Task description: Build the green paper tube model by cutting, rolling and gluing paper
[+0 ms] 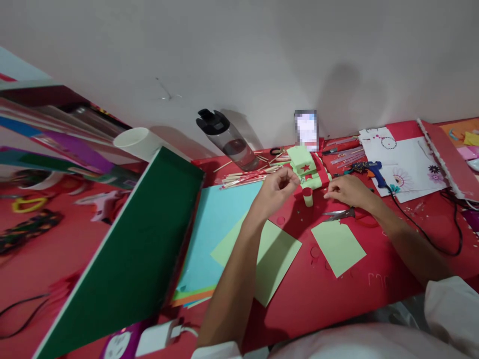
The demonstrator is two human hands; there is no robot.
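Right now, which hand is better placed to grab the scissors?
Probably the right hand. The scissors lie close to it, on the near side, while the left hand is farther off, past the small green cylinder. I can't tell whether either hand pinches something tiny.

A person's left hand (279,188) and right hand (349,190), fingers curled, flank a small pale-green paper cylinder (308,201) on a red worktop (295,294); a water bottle (235,144) stands near the far edge.
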